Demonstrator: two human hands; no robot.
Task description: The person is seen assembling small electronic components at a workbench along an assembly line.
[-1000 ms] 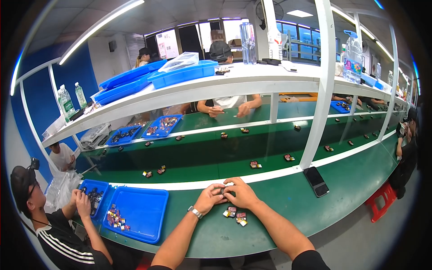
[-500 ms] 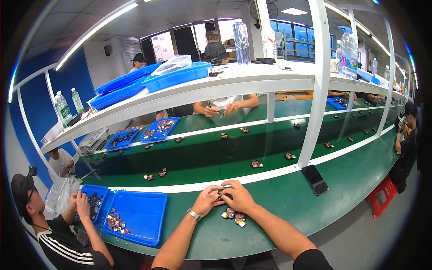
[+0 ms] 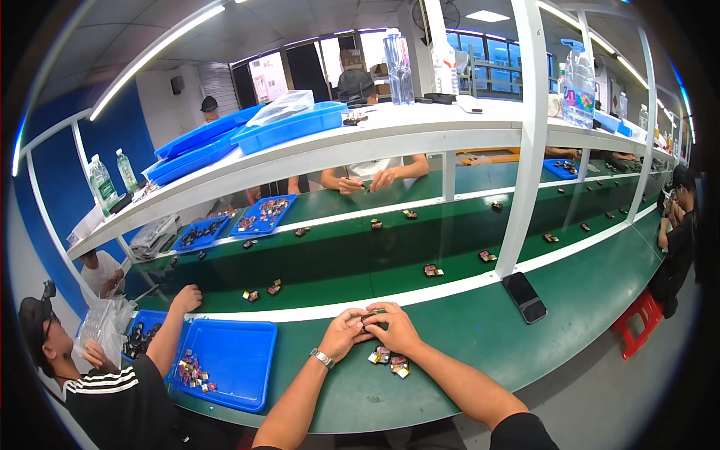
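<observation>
My left hand (image 3: 343,336) and my right hand (image 3: 396,331) meet over the green bench (image 3: 465,360), fingers closed around a small black part (image 3: 367,321). My fingers cover most of it, so its exact kind is hidden. Just below my hands lies a little pile of small parts (image 3: 390,361), dark red, black, white and yellow. To the left sits a blue tray (image 3: 255,337), with similar small parts (image 3: 193,373) gathered along its left side.
Beyond a white rail, a dark green belt (image 3: 360,262) carries spaced small assemblies (image 3: 433,270). A phone (image 3: 524,298) lies right of my hands by a white post (image 3: 525,165). At left, a co-worker's arm (image 3: 171,330) reaches over a tray of black parts (image 3: 139,337).
The co-worker on the left has stretched an arm toward the belt. Assemblies on the belt have shifted slightly right. My hands stay in nearly the same place, still holding the black part.
</observation>
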